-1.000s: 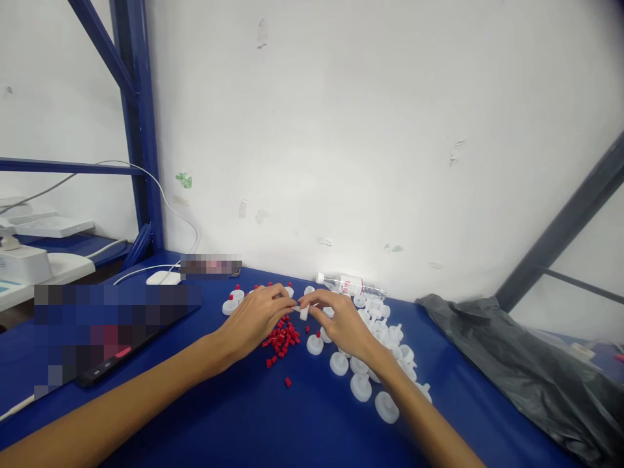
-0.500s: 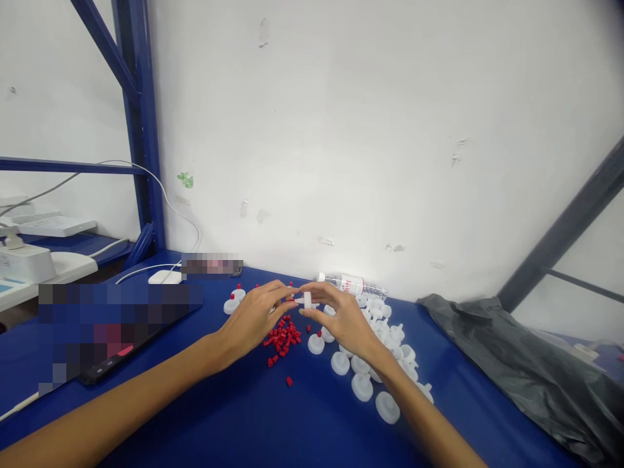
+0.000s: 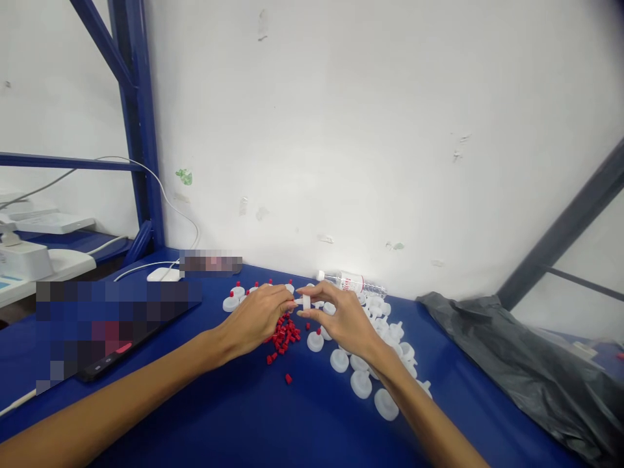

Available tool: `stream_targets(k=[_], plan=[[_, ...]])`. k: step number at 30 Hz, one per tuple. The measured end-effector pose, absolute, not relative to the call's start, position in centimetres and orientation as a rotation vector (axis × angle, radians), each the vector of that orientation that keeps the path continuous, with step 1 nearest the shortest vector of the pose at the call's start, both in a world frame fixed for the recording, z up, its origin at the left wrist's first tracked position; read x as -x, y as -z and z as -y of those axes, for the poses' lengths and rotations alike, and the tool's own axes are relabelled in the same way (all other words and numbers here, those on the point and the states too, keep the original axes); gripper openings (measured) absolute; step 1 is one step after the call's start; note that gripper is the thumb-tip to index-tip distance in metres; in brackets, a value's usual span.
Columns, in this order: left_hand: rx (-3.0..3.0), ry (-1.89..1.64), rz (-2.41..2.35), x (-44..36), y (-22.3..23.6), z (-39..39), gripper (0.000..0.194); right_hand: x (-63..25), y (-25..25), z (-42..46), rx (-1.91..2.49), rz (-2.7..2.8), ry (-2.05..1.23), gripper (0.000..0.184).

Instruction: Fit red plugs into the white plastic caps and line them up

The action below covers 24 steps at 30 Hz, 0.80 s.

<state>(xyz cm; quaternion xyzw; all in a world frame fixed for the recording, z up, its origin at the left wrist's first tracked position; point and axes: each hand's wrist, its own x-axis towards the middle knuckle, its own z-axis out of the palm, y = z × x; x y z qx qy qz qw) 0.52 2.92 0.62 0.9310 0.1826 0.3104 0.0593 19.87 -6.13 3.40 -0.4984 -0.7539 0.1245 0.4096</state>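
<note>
My right hand [image 3: 344,318] grips a white nozzle cap [image 3: 306,302] by its round base, thumb below and fingers above. Its spout points left. At the spout's tip, my left hand [image 3: 260,315] is pinched closed on a small red tip cap, mostly hidden by the fingers. Below the hands lies a pile of loose red tip caps [image 3: 283,337]. White nozzle caps with red tips [image 3: 231,303] stand beyond the left hand, and another [image 3: 315,340] sits between the forearms. Many untipped white nozzle caps [image 3: 361,383] spread under and beside the right forearm.
A clear plastic bottle [image 3: 351,282] lies near the wall. On the left are a dark tablet-like device [image 3: 114,357], partly blurred out, a white adapter [image 3: 164,275] and cables. Grey plastic sheeting [image 3: 507,351] covers the right. A blue metal post [image 3: 143,123] rises at left.
My left hand has moved slightly right and its fingers have closed at the spout's tip. My right hand still holds the white nozzle cap in nearly the same place.
</note>
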Motion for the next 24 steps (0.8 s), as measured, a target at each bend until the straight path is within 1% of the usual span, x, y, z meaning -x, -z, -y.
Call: stream_targets(k=[3, 6, 8, 13, 16, 21, 24], plan=[[-2.857, -0.891, -0.573, -0.55, -0.35, -3.32, 0.033, -20.02, -3.35, 6.20, 1.328, 1.997, -0.188, 0.027], [-2.910, -0.874, -0.567, -0.63, -0.19, -3.44, 0.032, -20.20, -3.15, 6.20, 1.404, 2.070, -0.104, 0.025], [-2.941, -0.886, -0.545, -0.62, -0.22, -3.37, 0.032, -20.26, -3.05, 6.17, 1.418, 2.083, -0.120, 0.024], [-2.996, -0.930, -0.499, -0.43, -0.28, -3.31, 0.031, -20.13, -3.15, 6.22, 1.392, 2.050, -0.245, 0.029], [-3.008, -0.930, -0.503, -0.47, -0.06, -3.47, 0.030, -19.94, -3.29, 6.41, 1.447, 2.070, -0.246, 0.028], [-3.022, -0.905, -0.474, -0.61, 0.29, -3.53, 0.030, -19.86, -3.28, 6.61, 1.469, 2.113, -0.248, 0.032], [-3.013, -0.910, -0.511, -0.64, 0.25, -3.45, 0.027, -19.97, -3.09, 6.40, 1.495, 2.113, -0.185, 0.029]])
